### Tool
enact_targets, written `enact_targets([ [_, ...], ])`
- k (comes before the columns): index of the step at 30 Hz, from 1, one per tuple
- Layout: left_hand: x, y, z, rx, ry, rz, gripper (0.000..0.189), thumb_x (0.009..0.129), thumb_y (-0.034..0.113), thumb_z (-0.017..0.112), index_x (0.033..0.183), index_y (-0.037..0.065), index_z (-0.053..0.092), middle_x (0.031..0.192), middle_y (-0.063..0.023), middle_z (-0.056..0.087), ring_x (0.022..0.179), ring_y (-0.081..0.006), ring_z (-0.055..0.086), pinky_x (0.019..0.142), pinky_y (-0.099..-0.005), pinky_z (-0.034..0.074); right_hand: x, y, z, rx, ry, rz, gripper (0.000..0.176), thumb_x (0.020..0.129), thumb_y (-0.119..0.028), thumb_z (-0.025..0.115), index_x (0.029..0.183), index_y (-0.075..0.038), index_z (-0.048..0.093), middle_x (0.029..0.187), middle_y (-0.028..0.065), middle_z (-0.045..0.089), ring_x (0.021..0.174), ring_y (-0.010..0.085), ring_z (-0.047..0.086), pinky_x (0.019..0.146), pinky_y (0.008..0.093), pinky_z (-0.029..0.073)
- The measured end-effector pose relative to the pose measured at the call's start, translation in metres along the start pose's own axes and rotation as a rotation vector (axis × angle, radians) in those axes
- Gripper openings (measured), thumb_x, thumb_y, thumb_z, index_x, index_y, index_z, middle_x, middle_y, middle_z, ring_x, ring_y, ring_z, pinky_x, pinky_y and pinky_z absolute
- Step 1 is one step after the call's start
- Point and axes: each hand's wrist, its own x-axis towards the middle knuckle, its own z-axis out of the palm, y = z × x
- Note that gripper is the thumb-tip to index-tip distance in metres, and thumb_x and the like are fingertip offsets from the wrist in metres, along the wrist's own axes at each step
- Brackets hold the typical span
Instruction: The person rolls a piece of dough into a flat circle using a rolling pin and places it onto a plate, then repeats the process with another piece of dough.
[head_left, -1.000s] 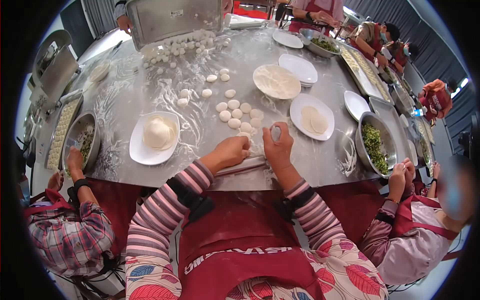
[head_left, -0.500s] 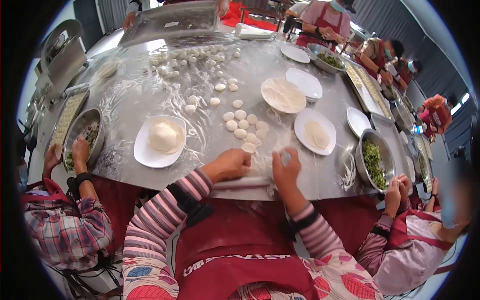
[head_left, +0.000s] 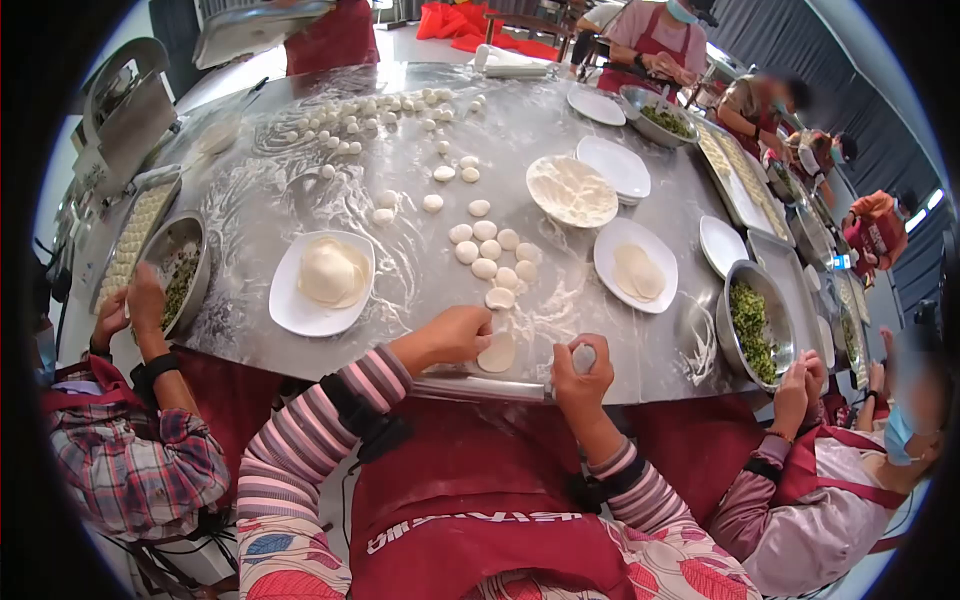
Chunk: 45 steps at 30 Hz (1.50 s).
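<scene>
My left hand (head_left: 458,335) is closed, its fingertips pinching the left edge of a flattened dough wrapper (head_left: 496,354) that lies on the steel table. A pale rolling pin (head_left: 480,387) lies crosswise along the near table edge, just below the wrapper. At the pin's right end is my right hand (head_left: 582,376), its fingers curled on it with thumb and forefinger forming a ring. Beyond the wrapper sits a cluster of flattened dough pieces (head_left: 484,269). Rolled wrappers are stacked on a white plate (head_left: 281,308) to the left, and others lie on a plate (head_left: 607,262) to the right.
A bowl of flour (head_left: 572,191) stands beyond the cluster. Small dough balls (head_left: 390,110) are scattered at the far side. Metal bowls of green filling (head_left: 743,345) stand right and left, beside co-workers' hands. Trays of dumplings (head_left: 133,240) line both sides.
The rolling pin has come back toward me off the wrapper, with my right hand moving along. The wrapper now shows flat beside my left hand. Across the table, a person has moved a tray left.
</scene>
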Motion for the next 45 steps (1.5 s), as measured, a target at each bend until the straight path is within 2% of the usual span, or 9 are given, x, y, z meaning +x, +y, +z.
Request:
enact_targets([
  [2,-0.001,0.01,-0.001,-0.07,-0.06,-0.06,0.013,0.073,0.013,0.06,0.079,0.002,0.058,0.075,-0.0174,0.06,0.072,-0.0316,0.059,0.066,-0.0379,0.045,0.008,-0.005,0.007,0.096,0.058,0.144,0.023,0.073,-0.008,0.067,0.087,-0.006,0.05,0.065,0.014,0.057,0.058,0.0335,0.058,0.053,0.0377,0.046],
  [5,0.015,0.018,0.001,0.082,0.006,-0.058,0.015,0.074,0.016,0.058,0.079,0.001,0.058,0.075,-0.0188,0.06,0.073,-0.0327,0.058,0.066,-0.0388,0.045,0.045,0.012,0.042,0.099,0.04,0.104,0.023,0.073,-0.009,0.067,0.087,-0.006,0.049,0.066,0.0167,0.056,0.059,0.0375,0.057,0.051,0.0413,0.044],
  [11,0.0,0.011,-0.004,0.06,-0.004,-0.04,0.014,0.074,0.015,0.058,0.079,0.002,0.06,0.078,-0.0212,0.06,0.077,-0.0368,0.058,0.067,-0.0424,0.044,0.002,0.0,0.004,0.135,0.037,0.102,0.026,0.073,-0.009,0.068,0.09,-0.005,0.049,0.07,0.0166,0.057,0.059,0.0382,0.057,0.051,0.0397,0.045],
  [14,-0.004,0.006,0.006,-0.133,-0.041,-0.088,0.017,0.075,0.017,0.059,0.079,0.0,0.056,0.073,-0.0186,0.059,0.071,-0.033,0.058,0.063,-0.0392,0.044,0.006,-0.005,0.003,0.069,0.028,0.103,0.027,0.072,-0.008,0.068,0.091,-0.004,0.049,0.071,0.0161,0.057,0.061,0.0387,0.057,0.052,0.041,0.045],
  [20,0.021,0.012,0.005,0.117,0.162,0.018,0.01,0.076,0.009,0.055,0.077,-0.001,0.054,0.067,-0.0129,0.058,0.062,-0.0215,0.059,0.058,-0.0348,0.045,0.049,0.006,0.041,0.068,0.051,0.097,0.024,0.074,-0.011,0.066,0.089,-0.005,0.049,0.067,0.0191,0.057,0.059,0.0407,0.056,0.051,0.0428,0.044],
  [25,-0.009,0.016,0.003,-0.43,0.007,-0.257,0.007,0.077,0.004,0.051,0.08,-0.001,0.054,0.073,-0.0137,0.059,0.069,-0.0208,0.061,0.06,-0.0356,0.046,-0.001,-0.011,-0.002,0.146,0.048,0.121,0.025,0.072,-0.006,0.067,0.089,-0.005,0.049,0.065,0.0168,0.055,0.057,0.0344,0.059,0.05,0.0374,0.046],
  [29,0.002,0.017,0.009,0.052,0.147,0.006,0.013,0.078,0.01,0.052,0.084,-0.002,0.056,0.076,-0.0179,0.06,0.069,-0.0267,0.061,0.063,-0.0377,0.046,0.039,0.007,0.038,0.103,0.073,0.108,0.024,0.073,-0.008,0.066,0.089,-0.005,0.049,0.065,0.019,0.055,0.056,0.0381,0.056,0.048,0.0409,0.043],
  [39,-0.004,0.009,0.001,-0.206,-0.05,-0.128,0.014,0.075,0.004,0.054,0.087,-0.002,0.055,0.071,-0.0109,0.057,0.065,-0.0202,0.057,0.062,-0.0322,0.046,0.003,-0.009,0.006,0.128,0.095,0.08,0.025,0.072,-0.006,0.067,0.089,-0.004,0.049,0.067,0.0163,0.056,0.056,0.0329,0.06,0.05,0.0382,0.046],
  [45,0.011,0.012,-0.004,-0.145,0.097,-0.056,0.02,0.076,0.015,0.055,0.085,-0.003,0.058,0.076,-0.0166,0.061,0.072,-0.0252,0.058,0.067,-0.0356,0.045,0.055,0.012,0.056,0.081,0.06,0.074,0.025,0.074,-0.009,0.066,0.091,-0.003,0.049,0.066,0.0191,0.055,0.058,0.0401,0.055,0.052,0.0424,0.044],
])
